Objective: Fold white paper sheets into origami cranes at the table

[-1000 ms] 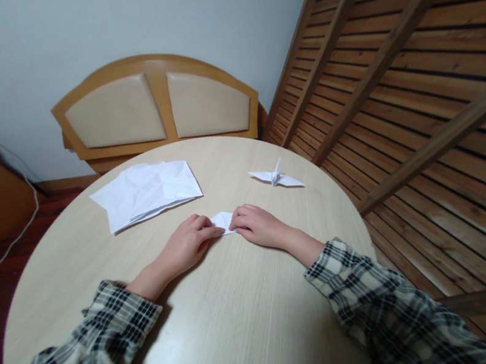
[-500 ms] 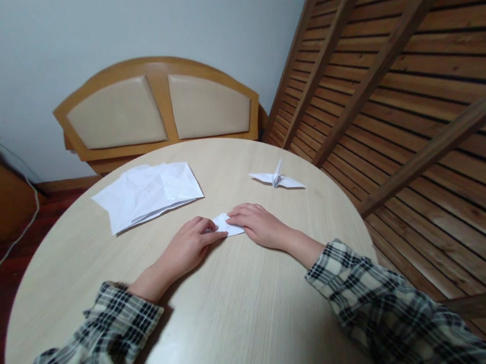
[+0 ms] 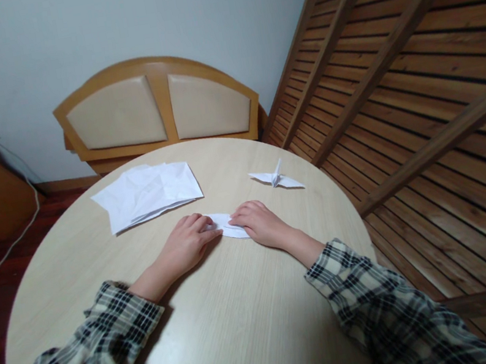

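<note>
A small folded piece of white paper (image 3: 228, 226) lies flat on the round pale wooden table (image 3: 230, 327), between my two hands. My left hand (image 3: 186, 242) rests on the paper's left end with curled fingers pressing it down. On the right end, my right hand (image 3: 257, 223) also presses the paper with bent fingers. Both arms wear plaid sleeves. A finished white paper crane (image 3: 276, 178) stands further back on the right, apart from my hands.
A loose stack of creased white paper sheets (image 3: 148, 193) lies at the back left of the table. A wooden chair (image 3: 156, 109) with beige pads stands behind the table. A slatted wooden frame (image 3: 412, 54) leans at the right. A cable (image 3: 10, 239) runs along the floor at left.
The folded paper shows more between my hands, stretching out lower right. My right hand shifted slightly right; my left hand stayed nearly still.
</note>
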Available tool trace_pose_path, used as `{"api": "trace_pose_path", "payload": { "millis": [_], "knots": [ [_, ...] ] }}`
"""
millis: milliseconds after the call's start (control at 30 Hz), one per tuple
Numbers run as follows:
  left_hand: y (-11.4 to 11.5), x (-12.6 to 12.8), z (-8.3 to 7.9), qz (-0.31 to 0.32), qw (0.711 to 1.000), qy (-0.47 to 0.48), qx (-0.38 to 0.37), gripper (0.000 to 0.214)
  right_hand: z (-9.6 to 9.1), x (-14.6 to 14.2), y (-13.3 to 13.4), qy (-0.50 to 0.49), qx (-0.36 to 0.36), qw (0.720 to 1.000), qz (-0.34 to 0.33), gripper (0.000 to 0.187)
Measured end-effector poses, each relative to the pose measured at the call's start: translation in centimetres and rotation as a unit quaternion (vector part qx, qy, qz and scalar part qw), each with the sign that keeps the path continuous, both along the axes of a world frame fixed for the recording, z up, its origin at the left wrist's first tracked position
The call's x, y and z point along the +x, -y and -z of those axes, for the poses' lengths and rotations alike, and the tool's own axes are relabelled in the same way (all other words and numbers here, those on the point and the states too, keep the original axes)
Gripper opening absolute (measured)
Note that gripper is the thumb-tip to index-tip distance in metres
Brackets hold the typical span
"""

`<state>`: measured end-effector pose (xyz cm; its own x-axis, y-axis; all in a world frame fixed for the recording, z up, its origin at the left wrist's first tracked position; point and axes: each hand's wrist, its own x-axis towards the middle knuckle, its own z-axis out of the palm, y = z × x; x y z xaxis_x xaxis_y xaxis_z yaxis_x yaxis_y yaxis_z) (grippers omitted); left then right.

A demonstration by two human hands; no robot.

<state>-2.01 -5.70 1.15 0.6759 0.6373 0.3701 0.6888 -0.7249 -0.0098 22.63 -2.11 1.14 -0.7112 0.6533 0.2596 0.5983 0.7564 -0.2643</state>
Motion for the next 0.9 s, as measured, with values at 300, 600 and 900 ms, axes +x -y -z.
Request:
{"api": "trace_pose_path", "payload": {
  "millis": [300,600,900],
  "knots": [
    [0.11,0.21,-0.30,-0.062,0.998,-0.023,-0.005,0.028,-0.46,-0.13,0.50,0.013,0.008,1.000,0.005,0.031],
    [0.42,0.58,-0.69,-0.051,0.997,-0.002,-0.064,0.034,-0.57,-0.33,0.76,-0.002,-0.006,1.000,-0.020,0.028],
    [0.22,0.54,-0.20,-0.027,0.996,0.038,-0.079,0.042,0.03,-0.11,0.73,-0.030,-0.012,0.999,-0.041,0.032]
  ]
}}
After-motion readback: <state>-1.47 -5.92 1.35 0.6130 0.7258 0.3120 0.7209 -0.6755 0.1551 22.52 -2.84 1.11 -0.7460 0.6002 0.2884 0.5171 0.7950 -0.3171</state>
